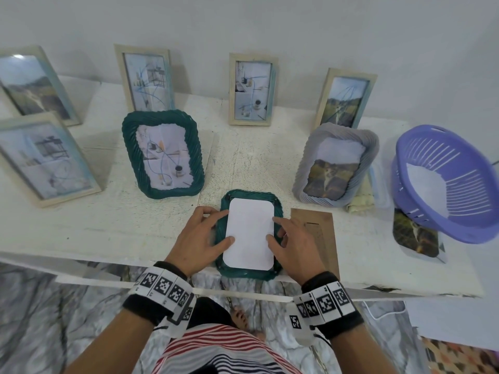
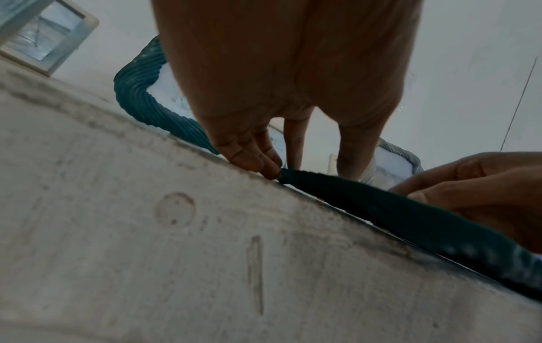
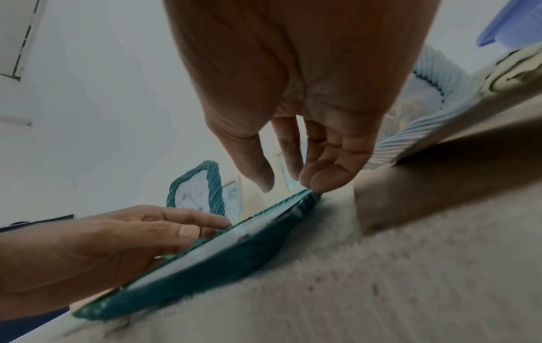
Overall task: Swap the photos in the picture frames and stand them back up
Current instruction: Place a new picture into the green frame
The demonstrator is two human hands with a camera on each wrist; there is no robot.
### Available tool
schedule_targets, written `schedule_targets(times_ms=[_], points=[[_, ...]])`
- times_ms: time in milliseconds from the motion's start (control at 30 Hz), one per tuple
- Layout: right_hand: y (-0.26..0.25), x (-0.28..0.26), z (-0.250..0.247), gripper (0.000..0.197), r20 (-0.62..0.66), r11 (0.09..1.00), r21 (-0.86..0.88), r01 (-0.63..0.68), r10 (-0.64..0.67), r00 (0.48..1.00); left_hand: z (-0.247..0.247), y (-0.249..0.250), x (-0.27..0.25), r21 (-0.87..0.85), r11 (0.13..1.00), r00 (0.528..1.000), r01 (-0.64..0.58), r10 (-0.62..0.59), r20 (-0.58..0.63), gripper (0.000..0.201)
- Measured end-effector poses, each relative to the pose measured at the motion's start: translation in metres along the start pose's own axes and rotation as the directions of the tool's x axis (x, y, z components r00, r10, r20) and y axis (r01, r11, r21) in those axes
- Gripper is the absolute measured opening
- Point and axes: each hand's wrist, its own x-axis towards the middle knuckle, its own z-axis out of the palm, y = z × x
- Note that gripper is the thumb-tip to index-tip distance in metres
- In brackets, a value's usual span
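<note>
Work surface: white, rough-textured table (image 1: 135, 233) set against a pale wall.
Frame in hand: dark green frame with a twisted rope-like border (image 1: 224, 203) lies face down at the near edge of the table, a white sheet with rounded corners (image 1: 249, 233) seated in its back opening.
Left hand (image 1: 201, 238): fingers spread and nearly straight; fingertips rest on the frame's left border, thumb tip on the sheet's left edge. Nothing is gripped.
Right hand (image 1: 293, 245): fingers extended; index tip and thumb press on the sheet's right edge, the other fingers lie over the right border. Nothing is gripped.
Backing: brown cardboard backing board (image 1: 321, 228) lies flat just right of the frame, partly under the right hand.
Loose photo: landscape print (image 1: 415, 236) lies flat at the right, partly under a tilted purple slotted plastic basket (image 1: 459, 182).
Standing frames: second green rope-border frame (image 1: 162, 153) upright to the left; grey rope-border frame (image 1: 337, 164) upright to the right; five pale wooden frames stand behind and at far left.
</note>
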Motion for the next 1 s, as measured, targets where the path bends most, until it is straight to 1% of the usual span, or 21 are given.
schedule_targets(times_ms=[67, 133, 167, 233, 300, 367, 400, 467, 533, 600, 667, 733, 800, 900, 1000], points=[[0.0, -0.003, -0.007, 0.036, -0.056, 1.0, -0.012, -0.018, 0.018, 0.998, -0.001, 0.0, -0.002, -0.029, 1.0, 1.0, -0.002, 0.002, -0.019, 0.066], [0.003, -0.007, -0.016, 0.033, -0.122, 0.994, -0.081, -0.072, 0.062, 0.991, -0.001, -0.001, -0.005, -0.061, 0.998, 0.999, -0.014, 0.01, -0.053, 0.057], [0.004, -0.01, -0.022, 0.032, -0.154, 0.981, -0.144, -0.127, 0.104, 0.983, -0.001, -0.002, -0.006, -0.071, 0.997, 0.998, -0.02, 0.015, -0.068, 0.052], [0.009, -0.017, -0.032, 0.038, -0.202, 0.915, -0.305, -0.263, 0.208, 0.957, -0.001, -0.005, -0.01, -0.097, 0.995, 0.995, -0.038, 0.029, -0.092, 0.044], [0.013, -0.023, -0.04, 0.052, -0.205, 0.83, -0.418, -0.369, 0.309, 0.928, 0.0, -0.008, -0.013, -0.131, 0.99, 0.994, -0.06, 0.047, -0.1, 0.04], [0.017, -0.026, -0.044, 0.062, -0.171, 0.789, -0.428, -0.441, 0.408, 0.897, 0.001, -0.009, -0.015, -0.148, 0.986, 0.994, -0.081, 0.068, -0.091, 0.041], [0.018, -0.028, -0.045, 0.063, -0.147, 0.783, -0.424, -0.456, 0.437, 0.887, 0.002, -0.011, -0.016, -0.151, 0.984, 0.993, -0.089, 0.077, -0.088, 0.044], [0.019, -0.029, -0.043, 0.061, -0.121, 0.788, -0.41, -0.459, 0.451, 0.884, 0.004, -0.013, -0.017, -0.159, 0.983, 0.992, -0.097, 0.083, -0.092, 0.048], [0.021, -0.028, -0.044, 0.057, -0.118, 0.807, -0.356, -0.471, 0.461, 0.879, 0.004, -0.014, -0.017, -0.173, 0.979, 0.991, -0.106, 0.09, -0.1, 0.05], [0.023, -0.028, -0.046, 0.055, -0.115, 0.822, -0.273, -0.499, 0.487, 0.866, 0.004, -0.016, -0.018, -0.184, 0.976, 0.991, -0.113, 0.098, -0.088, 0.047], [0.02, -0.029, -0.05, 0.054, -0.138, 0.836, -0.198, -0.512, 0.493, 0.859, 0.004, -0.017, -0.019, -0.174, 0.977, 0.991, -0.123, 0.112, -0.068, 0.043], [0.012, -0.03, -0.051, 0.053, -0.174, 0.859, -0.167, -0.485, 0.458, 0.872, 0.004, -0.019, -0.019, -0.154, 0.978, 0.99, -0.141, 0.133, -0.055, 0.043], [-0.003, -0.029, -0.049, 0.054, -0.173, 0.887, -0.164, -0.432, 0.406, 0.898, 0.005, -0.019, -0.02, -0.136, 0.979, 0.988, -0.155, 0.149, -0.049, 0.045], [-0.027, -0.022, -0.038, 0.056, -0.117, 0.919, -0.216, -0.331, 0.312, 0.943, 0.005, -0.019, -0.02, -0.112, 0.978, 0.983, -0.178, 0.173, -0.057, 0.045], [-0.046, -0.012, -0.02, 0.061, -0.032, 0.926, -0.28, -0.254, 0.255, 0.966, 0.006, -0.018, -0.02, -0.108, 0.975, 0.98, -0.192, 0.186, -0.064, 0.044]])
